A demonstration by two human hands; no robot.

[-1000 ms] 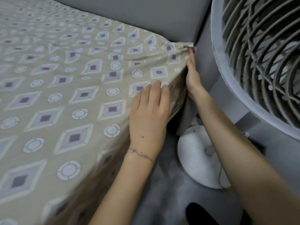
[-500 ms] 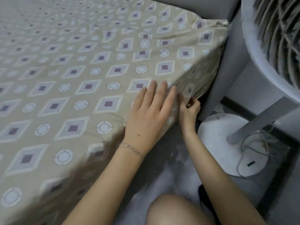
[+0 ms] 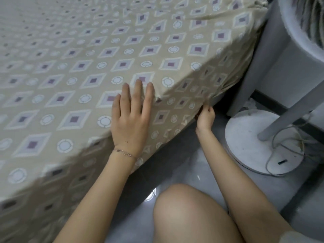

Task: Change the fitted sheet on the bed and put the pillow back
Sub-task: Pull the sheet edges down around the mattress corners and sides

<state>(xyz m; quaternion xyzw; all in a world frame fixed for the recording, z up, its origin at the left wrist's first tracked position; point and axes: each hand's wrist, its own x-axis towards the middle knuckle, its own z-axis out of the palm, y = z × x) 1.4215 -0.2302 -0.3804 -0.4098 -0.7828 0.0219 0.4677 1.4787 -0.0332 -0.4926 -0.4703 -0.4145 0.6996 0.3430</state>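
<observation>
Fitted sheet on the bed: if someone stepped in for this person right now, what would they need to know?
Left hand: flat, fingers straight, pressing the fitted sheet at the bed's top edge.
Right hand: pinches the sheet's lower hem on the bed's side, near the fan base.
Done: the patterned sheet covers the top and drapes down this side.
Left: probably tuck this hem under. The pillow is not in view, so it goes back afterwards.

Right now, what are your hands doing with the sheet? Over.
Left hand flat on the fitted sheet, at its top edge. Right hand pinching its lower hem. Pedestal fan base close by, not touching.
</observation>
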